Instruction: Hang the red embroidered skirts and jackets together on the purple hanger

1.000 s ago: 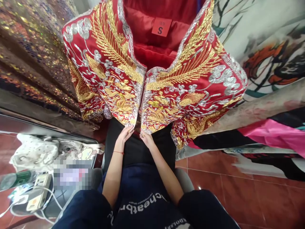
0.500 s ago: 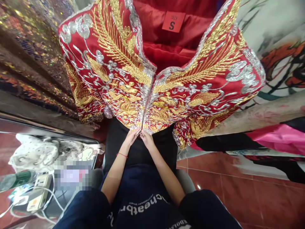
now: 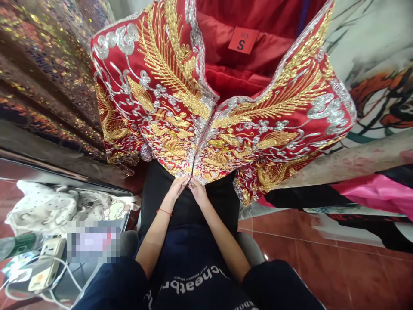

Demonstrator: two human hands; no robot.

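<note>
A red jacket (image 3: 161, 107) with heavy gold and silver embroidery hangs in front of me, open at the top to show red lining and an "S" size tag (image 3: 243, 41). My left hand (image 3: 177, 187) pinches the bottom hem of the left front panel. My right hand (image 3: 197, 192) pinches the hem of the right front panel beside it. Both hands meet at the centre opening, holding the two edges together over a black garment (image 3: 187, 206) below.
Sequined dark fabrics (image 3: 41, 77) hang at the left. Printed and pink cloths (image 3: 371, 189) hang at the right over a red tiled floor (image 3: 322, 267). At lower left lie a spotted cloth (image 3: 48, 206), a power strip with cables (image 3: 41, 267) and a green bottle (image 3: 19, 243).
The two front panels have been drawn together at the hem, closing the gap. My hands have come closer to each other and the view has shifted slightly.
</note>
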